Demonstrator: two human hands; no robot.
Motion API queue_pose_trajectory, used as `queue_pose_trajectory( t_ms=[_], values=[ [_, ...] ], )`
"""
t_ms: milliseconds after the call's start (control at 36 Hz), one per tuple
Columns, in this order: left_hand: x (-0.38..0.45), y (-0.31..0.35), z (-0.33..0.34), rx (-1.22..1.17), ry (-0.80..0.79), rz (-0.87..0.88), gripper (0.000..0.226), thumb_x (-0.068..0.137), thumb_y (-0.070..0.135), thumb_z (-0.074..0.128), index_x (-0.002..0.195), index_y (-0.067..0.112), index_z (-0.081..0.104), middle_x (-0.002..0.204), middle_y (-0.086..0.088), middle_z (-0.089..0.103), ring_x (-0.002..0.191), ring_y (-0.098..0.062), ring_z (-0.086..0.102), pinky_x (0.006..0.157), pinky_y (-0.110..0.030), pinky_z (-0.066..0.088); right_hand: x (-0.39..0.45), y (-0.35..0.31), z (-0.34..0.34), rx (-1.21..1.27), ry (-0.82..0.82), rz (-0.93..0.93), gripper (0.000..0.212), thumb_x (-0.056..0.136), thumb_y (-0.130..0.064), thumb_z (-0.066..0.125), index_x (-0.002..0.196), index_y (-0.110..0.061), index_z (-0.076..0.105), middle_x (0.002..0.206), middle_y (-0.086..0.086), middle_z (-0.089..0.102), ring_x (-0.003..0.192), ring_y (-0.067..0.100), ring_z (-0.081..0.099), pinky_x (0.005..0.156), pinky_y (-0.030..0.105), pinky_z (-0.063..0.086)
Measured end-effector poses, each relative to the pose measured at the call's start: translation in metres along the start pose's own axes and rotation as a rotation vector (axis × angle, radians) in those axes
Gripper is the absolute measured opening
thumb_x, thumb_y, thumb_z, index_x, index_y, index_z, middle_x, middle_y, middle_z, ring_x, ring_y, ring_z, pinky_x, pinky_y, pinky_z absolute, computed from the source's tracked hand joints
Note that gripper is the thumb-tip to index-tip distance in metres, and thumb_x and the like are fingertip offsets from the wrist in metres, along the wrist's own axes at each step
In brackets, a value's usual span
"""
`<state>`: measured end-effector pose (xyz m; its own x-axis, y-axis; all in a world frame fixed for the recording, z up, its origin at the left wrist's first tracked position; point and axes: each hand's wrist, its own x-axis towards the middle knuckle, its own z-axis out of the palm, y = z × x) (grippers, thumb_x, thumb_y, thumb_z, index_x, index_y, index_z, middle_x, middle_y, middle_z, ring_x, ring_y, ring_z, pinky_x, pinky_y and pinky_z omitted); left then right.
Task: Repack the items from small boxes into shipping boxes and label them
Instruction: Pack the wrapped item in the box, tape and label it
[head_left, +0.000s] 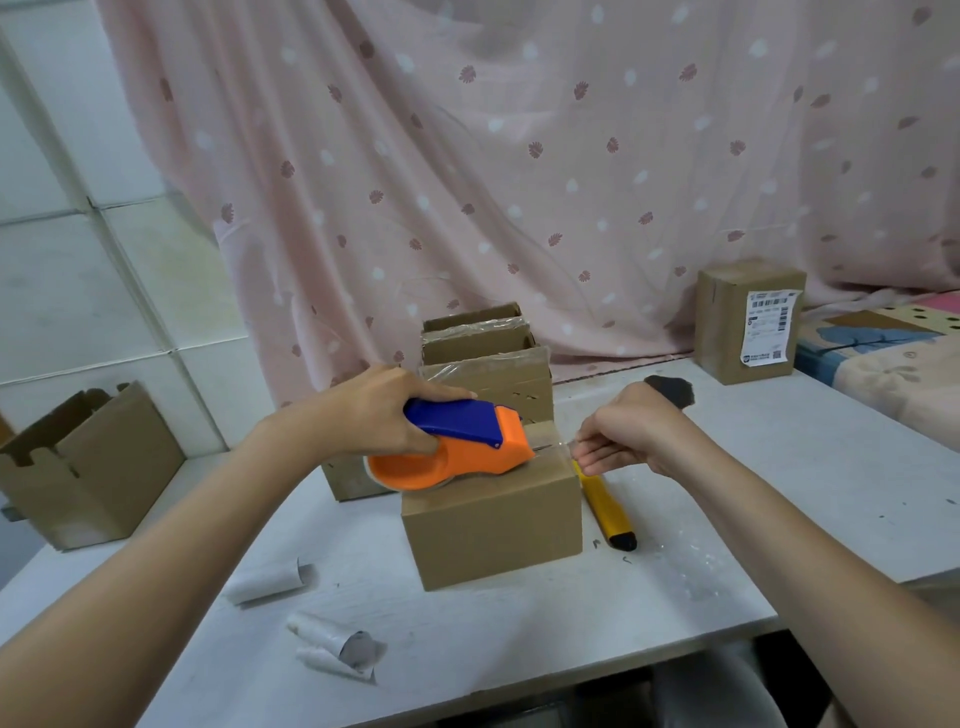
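The left hand (387, 410) grips the blue handle of an orange tape dispenser (457, 449) resting on top of a closed shipping box (493, 525) on the white bench (779, 467), while the right hand (626, 434), just beside the dispenser's nose, pinches the free end of clear tape (558, 448) at the box's far edge. Sealing is under way, not finished: the box under both hands carries no label. Well beyond the right hand, 1 taped box (745, 322) already bears a printed shipping label (769, 327), so at least 1 parcel looks complete. Behind the left hand stand several cardboard boxes (485, 358) wrapped in clear tape; whether they are full or emptied cannot be told. Far out past the left forearm an open carton (88, 467) waits. A yellow utility knife (602, 506) lies just below the right hand, and curled label backings (332, 644) lie near the forearms. The tape strip itself is nearly invisible, probably stretched between dispenser and fingers. The box's contents are hidden.
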<state>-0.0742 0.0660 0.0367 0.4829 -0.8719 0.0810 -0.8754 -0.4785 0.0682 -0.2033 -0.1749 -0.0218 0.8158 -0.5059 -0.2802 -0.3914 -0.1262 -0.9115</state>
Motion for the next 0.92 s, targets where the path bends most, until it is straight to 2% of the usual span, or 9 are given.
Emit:
queue_pose_trajectory(
  t_ms=[167,306,361,444,583,667,722,806,917],
  values=[
    [0.006,0.002,-0.001,0.015,-0.052,0.009,0.062,0.085,0.028,0.066,0.141,0.049,0.049,0.078,0.016,0.062,0.068,-0.012,0.057,0.069,-0.029,0.05,0.002,0.006,0.001,-0.005,-0.01,0.017,0.013,0.09,0.006,0.061,0.083,0.015,0.067,0.078,0.028,0.073,0.06,0.03,0.072,0.062,0.036,0.063],
    [0.008,0.004,-0.001,0.032,-0.046,0.027,0.062,0.085,0.025,0.066,0.141,0.048,0.05,0.066,0.029,0.057,0.063,-0.005,0.054,0.059,-0.017,0.04,0.0,0.007,0.004,-0.034,-0.02,0.029,0.014,0.091,0.005,0.06,0.089,0.016,0.068,0.072,0.024,0.072,0.053,0.027,0.07,0.05,0.03,0.06],
    [0.008,0.006,0.0,0.034,-0.045,0.025,0.061,0.086,0.026,0.067,0.141,0.048,0.05,0.07,0.022,0.058,0.067,-0.007,0.055,0.061,-0.018,0.041,0.0,0.008,0.005,-0.05,-0.034,0.035,0.015,0.092,0.002,0.061,0.091,0.015,0.069,0.07,0.022,0.071,0.051,0.025,0.069,0.047,0.028,0.058],
    [0.01,0.008,-0.001,0.037,-0.051,0.015,0.059,0.087,0.028,0.066,0.141,0.047,0.05,0.08,0.015,0.056,0.073,-0.011,0.056,0.067,-0.023,0.045,0.002,0.01,0.006,-0.062,-0.049,0.035,0.018,0.093,-0.003,0.063,0.09,0.014,0.071,0.067,0.019,0.071,0.052,0.024,0.07,0.052,0.029,0.061],
    [0.01,0.009,0.0,0.033,-0.052,0.019,0.059,0.086,0.027,0.066,0.14,0.048,0.051,0.075,0.013,0.058,0.068,-0.011,0.056,0.066,-0.026,0.047,0.002,0.014,0.008,-0.139,-0.077,0.051,0.025,0.095,-0.01,0.065,0.091,0.014,0.07,0.065,0.017,0.071,0.053,0.022,0.071,0.052,0.028,0.061],
    [0.011,0.008,0.001,0.035,-0.057,0.017,0.06,0.085,0.028,0.066,0.139,0.048,0.051,0.074,0.011,0.06,0.067,-0.013,0.057,0.066,-0.028,0.048,0.0,0.022,0.013,-0.213,-0.09,0.072,0.024,0.097,-0.007,0.062,0.089,0.015,0.068,0.066,0.018,0.071,0.051,0.023,0.07,0.057,0.033,0.063],
    [0.012,0.008,0.001,0.037,-0.059,0.015,0.059,0.086,0.028,0.066,0.14,0.049,0.051,0.074,0.011,0.06,0.066,-0.013,0.057,0.066,-0.029,0.049,-0.001,0.028,0.016,-0.227,-0.044,0.046,0.022,0.095,-0.005,0.062,0.09,0.015,0.069,0.069,0.018,0.071,0.052,0.025,0.07,0.06,0.035,0.063],
    [0.012,0.01,0.0,0.048,-0.061,0.018,0.059,0.087,0.026,0.065,0.139,0.048,0.051,0.074,0.012,0.057,0.068,-0.013,0.055,0.067,-0.027,0.047,-0.002,0.034,0.016,-0.276,0.065,-0.047,0.018,0.091,-0.008,0.067,0.09,0.009,0.072,0.077,0.017,0.074,0.071,0.031,0.075,0.069,0.038,0.064],
    [0.012,0.01,0.0,0.057,-0.057,0.01,0.059,0.087,0.028,0.065,0.14,0.049,0.05,0.077,0.006,0.058,0.071,-0.015,0.056,0.07,-0.032,0.049,-0.002,0.04,0.015,-0.301,0.143,-0.105,0.009,0.091,-0.01,0.07,0.088,-0.002,0.072,0.085,0.016,0.074,0.079,0.029,0.074,0.077,0.04,0.062]
  ],
)
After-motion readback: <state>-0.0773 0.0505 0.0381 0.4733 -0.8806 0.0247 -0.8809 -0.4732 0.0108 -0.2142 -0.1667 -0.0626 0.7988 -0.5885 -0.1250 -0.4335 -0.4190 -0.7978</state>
